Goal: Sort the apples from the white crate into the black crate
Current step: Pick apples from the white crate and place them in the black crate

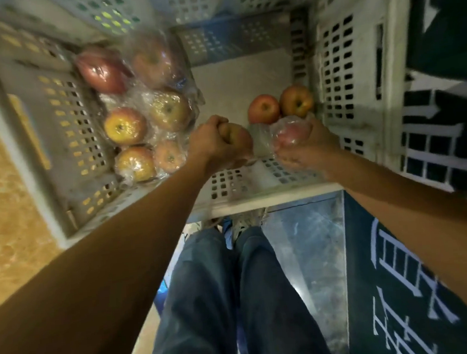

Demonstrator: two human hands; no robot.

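The white crate [268, 199] stands in front of me. Several plastic-wrapped apples [147, 111] lie at its left side, and two bare red apples [279, 105] sit at its right wall. My left hand [212, 144] grips a bare yellowish-red apple [237, 139] over the crate's near wall. My right hand [308, 145] holds a red apple in clear plastic wrap [289, 135] just beside it. The black crate [444, 141] stands to the right of the white one, with only its slatted wall in view.
More pale perforated crates [188, 0] are stacked behind. A wooden board surface [0, 203] lies at the left. My legs in blue trousers [237, 303] are below, beside a dark cloth with white print [400, 289].
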